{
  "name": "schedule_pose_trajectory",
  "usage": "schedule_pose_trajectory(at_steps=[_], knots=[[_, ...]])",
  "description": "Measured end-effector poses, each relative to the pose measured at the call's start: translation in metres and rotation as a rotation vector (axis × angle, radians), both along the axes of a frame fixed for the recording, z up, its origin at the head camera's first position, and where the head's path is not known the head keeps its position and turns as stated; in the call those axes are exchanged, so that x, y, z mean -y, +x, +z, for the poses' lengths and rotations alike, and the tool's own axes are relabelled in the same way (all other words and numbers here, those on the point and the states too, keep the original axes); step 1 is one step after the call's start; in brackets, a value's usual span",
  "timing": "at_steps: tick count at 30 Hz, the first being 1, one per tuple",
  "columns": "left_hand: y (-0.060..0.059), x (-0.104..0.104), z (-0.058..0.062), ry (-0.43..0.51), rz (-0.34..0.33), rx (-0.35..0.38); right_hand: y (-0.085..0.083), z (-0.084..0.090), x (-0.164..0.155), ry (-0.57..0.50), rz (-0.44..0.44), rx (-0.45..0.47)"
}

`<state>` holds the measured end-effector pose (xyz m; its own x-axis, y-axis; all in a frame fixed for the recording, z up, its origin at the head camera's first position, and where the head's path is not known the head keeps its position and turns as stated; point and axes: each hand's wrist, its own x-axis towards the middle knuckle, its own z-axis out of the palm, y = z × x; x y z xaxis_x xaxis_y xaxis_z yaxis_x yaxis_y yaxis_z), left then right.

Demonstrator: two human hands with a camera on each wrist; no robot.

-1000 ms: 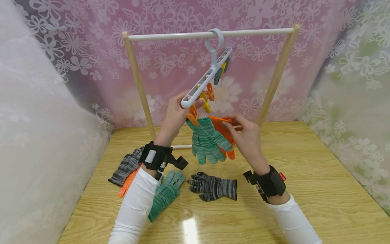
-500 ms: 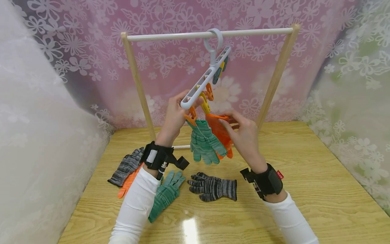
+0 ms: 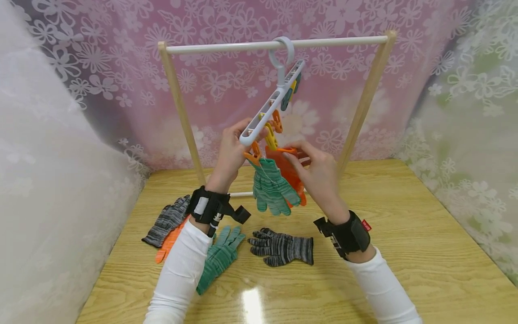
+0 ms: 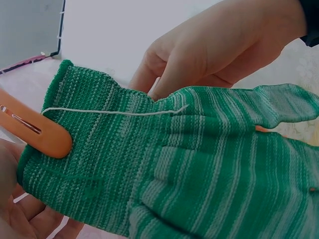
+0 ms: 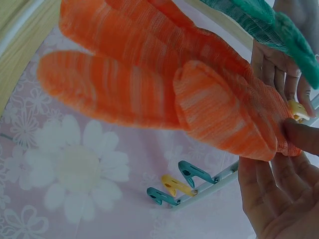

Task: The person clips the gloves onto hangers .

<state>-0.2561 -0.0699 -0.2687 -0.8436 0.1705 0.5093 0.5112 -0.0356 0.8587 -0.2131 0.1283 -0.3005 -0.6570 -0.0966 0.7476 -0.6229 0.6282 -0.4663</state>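
My right hand (image 3: 319,168) pinches an orange knit glove (image 3: 283,164) by its cuff, thumb on one side and fingers on the other. The cuff is right at a yellow clothespin (image 3: 270,137), which my left hand (image 3: 231,150) pinches under the near end of the grey clip hanger (image 3: 263,116). In front of the orange glove, a green striped glove (image 4: 124,139) hangs by its cuff from an orange clothespin (image 4: 40,132). The orange glove's fingers (image 5: 109,89) dangle loose in the right wrist view. Part of my left hand is hidden behind the hanger.
The hanger hooks over the white rod (image 3: 226,47) of a wooden stand (image 3: 180,108). More clothespins (image 5: 192,174) hang at its far end. On the table (image 3: 364,216) lie a black-grey glove (image 3: 281,247), another green glove (image 3: 220,258), an orange glove (image 3: 167,243) and another black-grey glove (image 3: 167,222).
My right hand has moved left with the orange glove, bringing its cuff to the yellow clothespin. My left hand has stayed at the hanger's near end.
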Motion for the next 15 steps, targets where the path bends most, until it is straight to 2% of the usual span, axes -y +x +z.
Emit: schedule_pose_trajectory(at_steps=[15], knots=[[-0.0014,-0.0005,-0.0007,0.002,0.0,-0.013,-0.0036,0.0079,0.008,-0.023,0.03,-0.027]])
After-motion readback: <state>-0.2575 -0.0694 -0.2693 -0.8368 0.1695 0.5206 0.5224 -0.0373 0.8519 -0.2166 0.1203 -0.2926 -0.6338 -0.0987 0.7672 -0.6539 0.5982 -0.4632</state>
